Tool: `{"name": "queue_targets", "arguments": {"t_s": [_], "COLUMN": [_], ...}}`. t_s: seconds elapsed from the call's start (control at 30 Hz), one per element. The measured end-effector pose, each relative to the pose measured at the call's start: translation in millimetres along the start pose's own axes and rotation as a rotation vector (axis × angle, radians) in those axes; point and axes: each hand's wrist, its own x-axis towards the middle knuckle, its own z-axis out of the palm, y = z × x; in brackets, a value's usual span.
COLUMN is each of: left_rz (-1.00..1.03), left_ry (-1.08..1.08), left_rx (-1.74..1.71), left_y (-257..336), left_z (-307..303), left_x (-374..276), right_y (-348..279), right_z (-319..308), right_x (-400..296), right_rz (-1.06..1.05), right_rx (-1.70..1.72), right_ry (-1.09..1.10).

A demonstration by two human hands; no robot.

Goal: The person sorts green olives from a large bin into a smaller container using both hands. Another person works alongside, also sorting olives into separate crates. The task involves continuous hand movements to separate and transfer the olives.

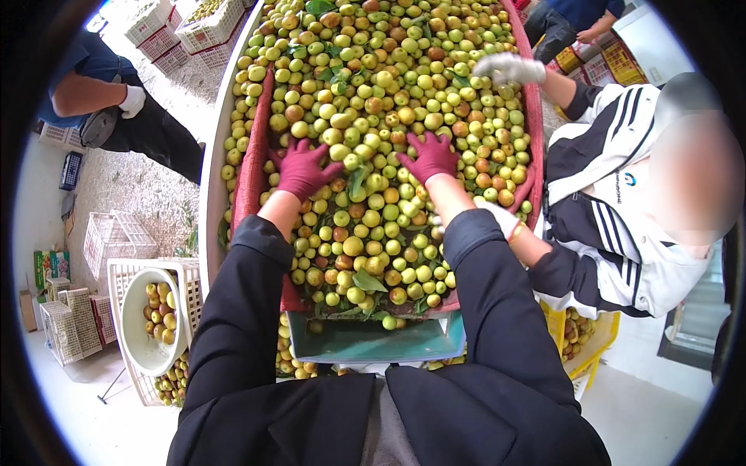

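Note:
Green and brownish jujube fruits (pixel 352 246) cover the long sorting table in front of me, with loose green leaves (pixel 368 281) among them. My left hand (pixel 304 169), in a maroon glove, rests on the fruit with fingers spread, beside the red fabric padding (pixel 252 169) of the left edge. To the right, my right hand (pixel 431 158), in a matching glove, also lies spread on the fruit. Neither hand grips anything that I can see. Below the table's near end is a green chute (pixel 373 341), with a couple of fruits at its lip.
At right, a co-worker in white gloves (pixel 513 69) reaches over the fruit; one glove is near my right forearm. Another person (pixel 87 99) stands at left. A white basin (pixel 131 326) of fruit sits on a crate (pixel 116 271). A yellow crate (pixel 606 335) is at lower right.

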Motion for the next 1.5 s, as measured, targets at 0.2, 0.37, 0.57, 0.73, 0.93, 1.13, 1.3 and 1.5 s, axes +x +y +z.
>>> {"name": "queue_targets", "arguments": {"t_s": [0.2, 0.37, 0.57, 0.73, 0.93, 1.13, 1.3, 1.5], "left_rz": [0.038, 0.123, 0.265, 0.347, 0.388, 0.395, 0.323, 0.056], "left_ry": [-0.186, -0.063, -0.029, -0.030, -0.250, -0.216, 0.161, -0.039], "left_rx": [0.050, 0.047, 0.000, 0.038, 0.002, -0.227, -0.081, 0.461], "left_y": [68, 46, 52, 56, 78, 56, 12, -6], "left_z": [-13, 6, 1, 7, -4, -9, -36, -32], "left_x": [-39, -83, -150, -196, -267, -281, -196, -139], "right_y": [-27, -37, -37, -40, -29, 10, 77, -3], "right_z": [4, 6, 19, 31, 38, 18, 45, 27], "right_x": [-51, -104, -184, -244, -308, -300, -223, -251], "right_rz": [-0.107, -0.205, -0.265, -0.300, -0.342, -0.496, -0.060, -0.004], "right_rx": [0.000, 0.019, 0.029, -0.008, 0.073, 0.208, 0.156, -0.037], "right_ry": [-0.063, 0.002, 0.007, -0.007, -0.079, 0.110, 0.070, -0.137]}}
